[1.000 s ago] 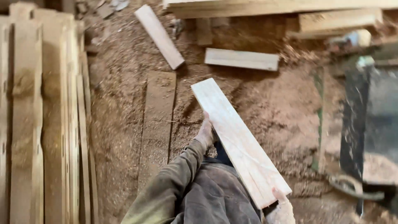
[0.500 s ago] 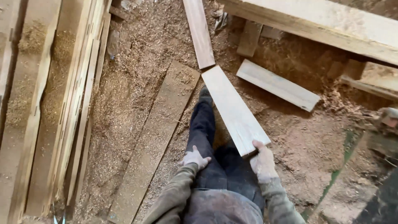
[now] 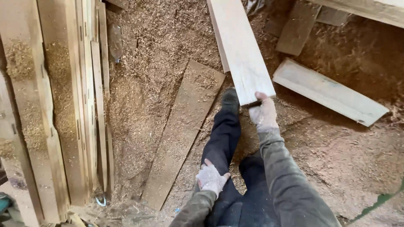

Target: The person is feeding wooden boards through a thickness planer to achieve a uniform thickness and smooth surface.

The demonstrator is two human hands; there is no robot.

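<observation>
My right hand (image 3: 263,112), in a dusty white glove, grips the near end of a pale wooden plank (image 3: 242,50) that runs away from me toward the top of the view. My left hand (image 3: 211,178), also gloved, rests against my dark trouser leg (image 3: 223,134) and holds nothing. My dark shoe (image 3: 230,99) stands on the sawdust just left of the plank's near end.
A sawdust-covered board (image 3: 181,130) lies flat on the ground left of my leg. Long planks (image 3: 63,105) are stacked along the left side. Another pale plank (image 3: 330,92) lies at the right, with more timber (image 3: 362,10) at the top right. Sawdust covers the ground.
The plank has moved forward and away from me with my right hand stretched out on its end. My left hand has dropped lower beside my leg. The view has tilted left.
</observation>
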